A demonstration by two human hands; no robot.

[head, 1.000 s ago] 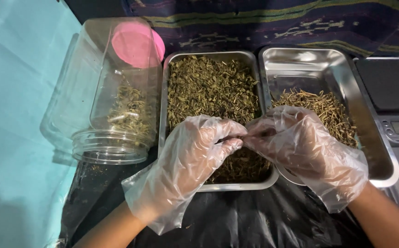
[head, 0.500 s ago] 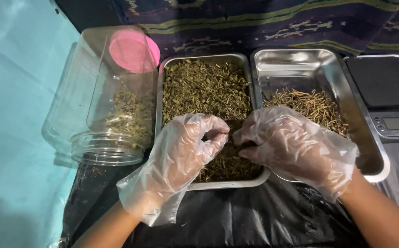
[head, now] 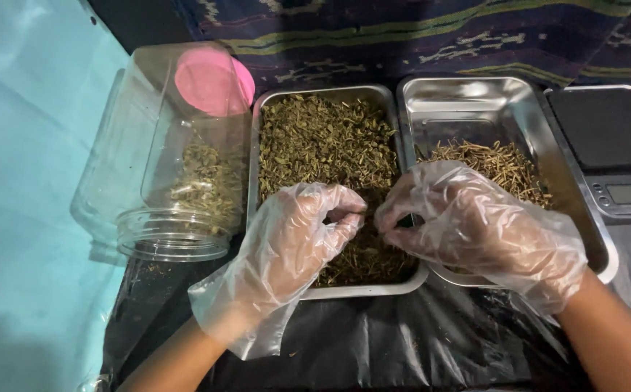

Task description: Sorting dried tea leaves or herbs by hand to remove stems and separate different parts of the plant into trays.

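The gloved left hand and gloved right hand hide whatever their pinched fingertips hold; the black digital scale runs off-frame.

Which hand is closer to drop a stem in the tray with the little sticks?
Probably the right hand: it already overlaps the stem tray. The left hand hovers over the herb tray.

The dried green-brown herb pieces fill a rectangular shiny steel tray, a loose bed of small leaves and short stalks. This tray lies flat, directly under and beyond the fingertips of both gloved hands. The herb reaches from the far rim to the near rim, where it looks darker, just below the pinched fingers.
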